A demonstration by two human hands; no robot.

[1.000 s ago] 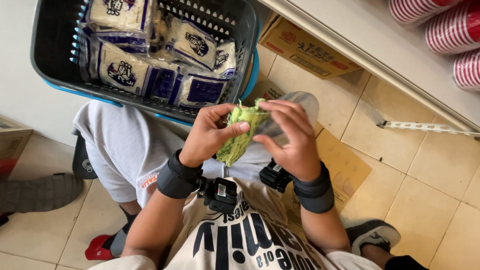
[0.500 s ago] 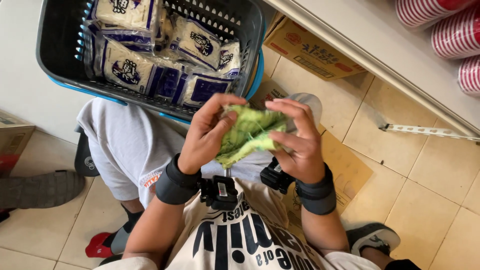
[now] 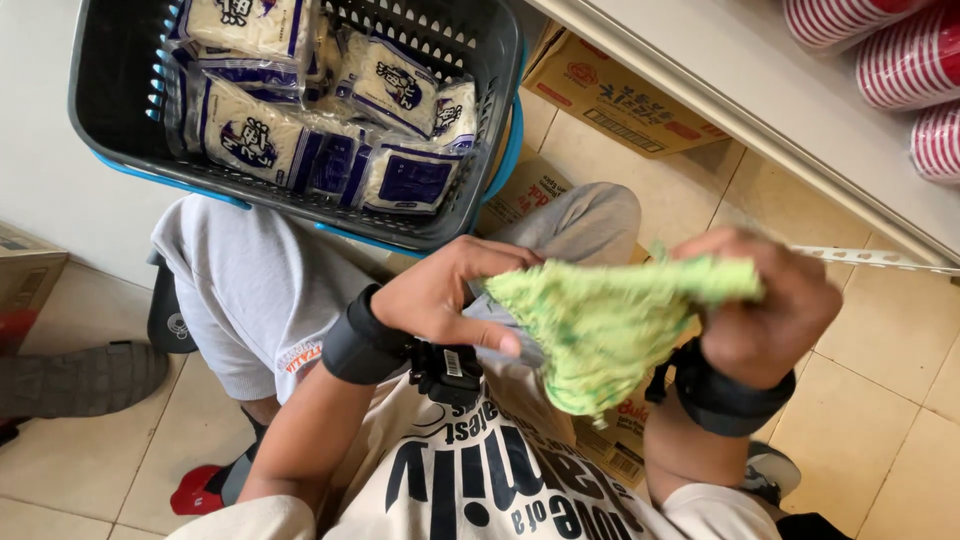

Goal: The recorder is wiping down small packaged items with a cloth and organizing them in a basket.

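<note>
Since a second earlier, both hands had drawn apart and the green cloth, which had been bunched into a small wad between them, was pulled open into a wide, ragged triangle. The view had also closed in, so the hands filled more of it.

The left hand pinched the cloth's left edge, thumb and fingers closed on the fabric. The right hand gripped the upper right corner in a closed fist, the fingers curled round the bunched end. The cloth hung between the 2 hands, over the person's lap, its lower point drooping toward the white printed shirt. A black band sat on each wrist.

As far as I could judge, the unfolding was mostly done: the cloth was spread but still crumpled and uneven, not yet flat or put to any surface.

Beyond the knees, the dark shopping basket rested on the grey shorts, full of white and purple packets. Cardboard boxes lay on the tiled floor under the shelf edge, with red striped cups stacked above.
</note>
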